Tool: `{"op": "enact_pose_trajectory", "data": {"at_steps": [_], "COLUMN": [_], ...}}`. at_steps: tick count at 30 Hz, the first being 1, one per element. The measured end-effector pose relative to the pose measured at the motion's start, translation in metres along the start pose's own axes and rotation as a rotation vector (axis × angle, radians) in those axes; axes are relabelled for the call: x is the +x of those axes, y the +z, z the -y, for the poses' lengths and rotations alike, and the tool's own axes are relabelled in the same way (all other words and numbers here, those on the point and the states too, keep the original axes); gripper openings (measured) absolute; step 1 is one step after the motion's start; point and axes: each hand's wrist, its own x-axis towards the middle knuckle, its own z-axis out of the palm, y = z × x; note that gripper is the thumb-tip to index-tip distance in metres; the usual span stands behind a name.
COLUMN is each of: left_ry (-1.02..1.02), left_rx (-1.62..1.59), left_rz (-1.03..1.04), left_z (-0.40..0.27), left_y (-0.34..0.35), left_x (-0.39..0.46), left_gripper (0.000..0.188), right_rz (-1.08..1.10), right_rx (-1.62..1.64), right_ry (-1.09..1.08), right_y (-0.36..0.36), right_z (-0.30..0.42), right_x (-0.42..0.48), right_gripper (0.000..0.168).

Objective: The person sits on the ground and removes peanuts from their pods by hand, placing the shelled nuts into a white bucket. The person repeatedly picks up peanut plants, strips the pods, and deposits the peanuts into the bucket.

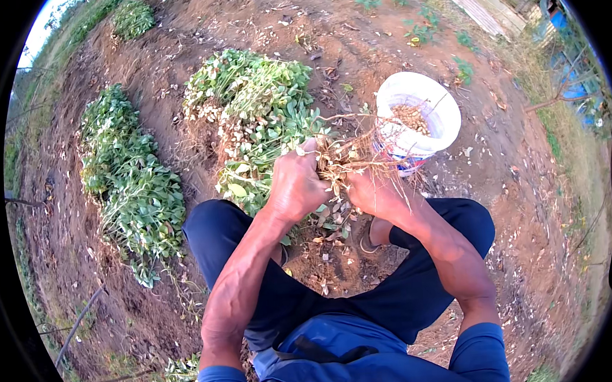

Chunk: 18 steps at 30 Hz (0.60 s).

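Note:
My left hand [297, 181] is closed around a bundle of peanut plants [335, 155], near its roots. My right hand [376, 190] grips the same bundle from the other side, its fingers partly hidden by the roots and pods. Thin brown roots spread from the bundle over my right hand and past the near rim of a white plastic bucket [451, 131]. Shelled-looking detail is too small to tell, but peanuts in their pods [411, 118] lie at the bottom of the bucket. Beyond my left hand lies a heap of pulled peanut plants [259, 89], pods showing among the leaves.
A long pile of leafy plants [128, 174] lies on the soil at left, with a smaller pile [133, 18] at the far left. Dry sticks [79, 325] stand at the lower left. Boards [470, 6] and blue material [573, 91] are at the upper right.

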Motion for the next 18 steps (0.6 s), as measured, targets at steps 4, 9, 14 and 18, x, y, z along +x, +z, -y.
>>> {"op": "enact_pose_trajectory", "data": {"at_steps": [4, 9, 14, 18], "left_ry": [0.196, 0.382, 0.372, 0.011], "left_rx": [0.122, 0.143, 0.097, 0.266], "left_rz": [0.038, -0.015, -0.078, -0.255], "left_z": [0.005, 0.001, -0.004, 0.025], "left_y": [0.006, 0.019, 0.020, -0.007], "left_x": [-0.008, -0.009, -0.006, 0.014], "left_gripper": [0.037, 0.032, 0.035, 0.032], "right_rz": [-0.031, 0.193, 0.070, 0.672], "right_rx": [-0.574, -0.531, -0.670, 0.715], "right_ry": [-0.348, -0.457, -0.485, 0.351], "right_y": [-0.009, 0.008, -0.008, -0.050], "right_z": [-0.003, -0.039, -0.040, 0.013], "right_x": [-0.016, -0.028, -0.024, 0.007], "right_gripper": [0.024, 0.013, 0.014, 0.018]}}
